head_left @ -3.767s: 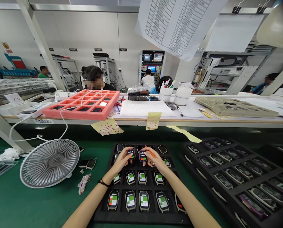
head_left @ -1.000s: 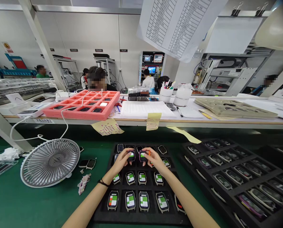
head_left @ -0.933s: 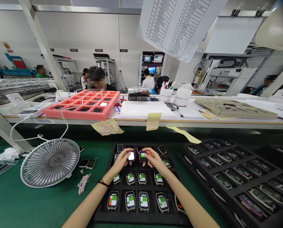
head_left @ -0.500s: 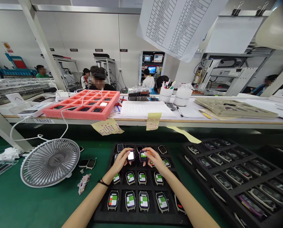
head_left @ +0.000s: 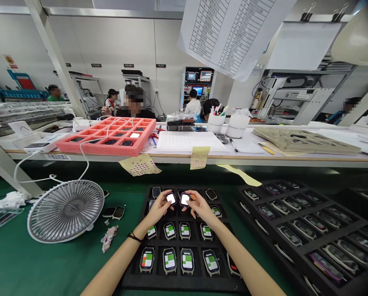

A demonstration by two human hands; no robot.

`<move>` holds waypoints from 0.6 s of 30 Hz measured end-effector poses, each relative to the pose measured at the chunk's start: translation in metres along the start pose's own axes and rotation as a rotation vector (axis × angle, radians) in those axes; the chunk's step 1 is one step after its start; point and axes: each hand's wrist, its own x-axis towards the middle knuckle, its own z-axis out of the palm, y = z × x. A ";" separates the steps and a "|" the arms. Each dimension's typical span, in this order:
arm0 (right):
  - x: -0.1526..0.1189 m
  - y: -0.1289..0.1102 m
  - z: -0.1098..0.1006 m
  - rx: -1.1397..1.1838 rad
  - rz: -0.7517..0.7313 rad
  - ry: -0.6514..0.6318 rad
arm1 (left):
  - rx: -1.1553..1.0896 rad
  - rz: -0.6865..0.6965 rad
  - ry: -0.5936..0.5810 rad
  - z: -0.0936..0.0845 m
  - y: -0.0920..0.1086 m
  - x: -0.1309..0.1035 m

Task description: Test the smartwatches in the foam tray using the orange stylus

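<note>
Over the upper part of a black foam tray (head_left: 178,283), each of my hands grips a smartwatch. My left hand (head_left: 159,207) is closed around one smartwatch (head_left: 171,198) whose screen glows white. Closed round the other smartwatch (head_left: 185,200), my right hand (head_left: 201,207) has its thumb at the lower edge of the lit white screen. Both cases have a purplish edge. Beneath them, several watches lie in the tray's pockets; the lower rows show green and white screens, such as the watch (head_left: 187,260). My hands partly cover the upper rows.
A grey fan (head_left: 66,211) stands at left, near two loose watch bodies (head_left: 113,212). More black trays of watches (head_left: 292,230) lie at right. The shelf ahead holds a pink foam tray (head_left: 106,135), papers (head_left: 192,141) and white pots (head_left: 215,122). Co-workers sit beyond.
The right-hand watch's screen has gone from green and white to plain white. Both watches are raised slightly, and my right thumb has shifted on its screen. A co-worker opposite has moved right.
</note>
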 end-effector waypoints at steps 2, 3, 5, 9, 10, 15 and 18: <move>0.001 0.002 0.000 0.011 -0.013 -0.009 | -0.006 0.015 0.000 0.000 -0.002 0.000; 0.001 0.003 0.000 0.010 -0.018 -0.011 | -0.005 0.022 0.001 0.000 -0.003 0.000; 0.001 0.004 0.000 0.000 -0.021 -0.011 | 0.000 0.030 0.007 0.000 -0.004 0.000; 0.001 0.000 0.000 -0.016 -0.008 0.028 | 0.005 0.004 0.035 0.000 0.001 0.000; 0.001 -0.001 0.000 -0.016 -0.005 0.041 | 0.007 -0.004 0.042 0.000 0.002 -0.001; 0.001 -0.002 -0.001 -0.017 0.006 0.094 | 0.012 -0.043 0.049 0.000 0.010 -0.002; 0.000 0.000 -0.002 -0.024 0.020 0.130 | -0.001 -0.055 0.029 0.000 0.013 -0.003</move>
